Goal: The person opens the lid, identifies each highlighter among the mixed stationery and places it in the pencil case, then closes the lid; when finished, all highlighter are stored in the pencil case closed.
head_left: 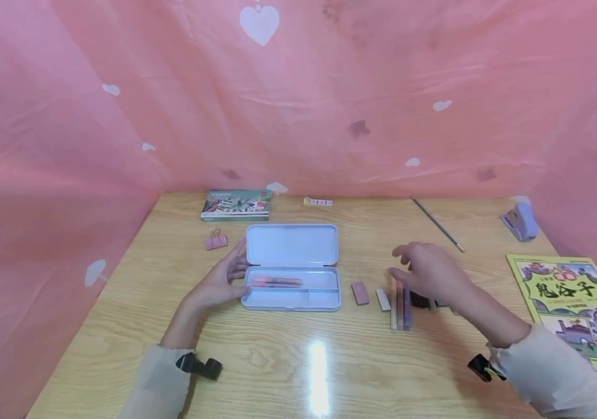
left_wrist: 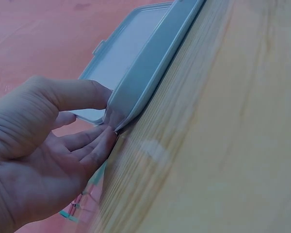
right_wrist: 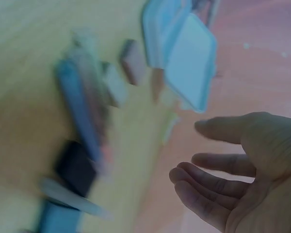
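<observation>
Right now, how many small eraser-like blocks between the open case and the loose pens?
2: the pink rectangular block, nearer the open light-blue pencil case; the white rectangular block, nearer the loose, slim coloured pens. None appears hidden there.

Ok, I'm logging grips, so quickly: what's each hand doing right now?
Left hand: holding the open pencil case by its left end, thumb and fingers on it.
Right hand: open, holding nothing.
</observation>
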The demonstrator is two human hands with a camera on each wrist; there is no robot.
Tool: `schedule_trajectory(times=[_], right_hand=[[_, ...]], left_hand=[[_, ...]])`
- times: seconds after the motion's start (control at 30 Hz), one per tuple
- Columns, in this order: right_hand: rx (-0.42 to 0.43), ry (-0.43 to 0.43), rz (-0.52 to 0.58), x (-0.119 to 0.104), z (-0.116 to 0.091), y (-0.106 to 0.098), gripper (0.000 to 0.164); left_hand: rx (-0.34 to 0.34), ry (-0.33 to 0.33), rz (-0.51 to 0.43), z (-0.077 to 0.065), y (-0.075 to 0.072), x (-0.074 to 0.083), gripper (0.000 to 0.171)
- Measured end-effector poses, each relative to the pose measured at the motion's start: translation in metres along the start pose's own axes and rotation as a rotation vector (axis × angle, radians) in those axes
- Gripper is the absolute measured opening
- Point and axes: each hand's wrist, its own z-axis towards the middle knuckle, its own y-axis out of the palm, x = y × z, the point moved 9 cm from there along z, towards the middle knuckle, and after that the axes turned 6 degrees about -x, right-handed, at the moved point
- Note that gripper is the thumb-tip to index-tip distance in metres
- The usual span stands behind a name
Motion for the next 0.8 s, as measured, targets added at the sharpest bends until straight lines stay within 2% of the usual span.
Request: schedule_trajectory(times=[0.17,0.3,0.37,0.57,0.8], right_hand=[[-0.045,0.052,-0.015,0.009,-0.001,0.031,0.012],[-0.053,0.118,-0.024,0.016,-0.001,0.046,0.032],[-0.058,0.151,-0.008,0.019,-0.001,0.051,0.037],[-0.033,0.155,0.037,0.018,0.008,0.058,0.036],[-0.01,0.167,0.1,0.018,0.01,0.065,0.038]], left_hand=[[-0.006,0.005,-0.013,-0.001,0.001,0.01,0.106],[-0.022,-0.003,-0.03,-0.004,0.004,0.022,0.104],[-0.027,-0.007,-0.03,-0.005,0.004,0.025,0.104],[-0.009,0.001,-0.025,-0.006,0.002,0.03,0.104],[-0.025,-0.019,-0.033,-0.007,0.005,0.026,0.103]])
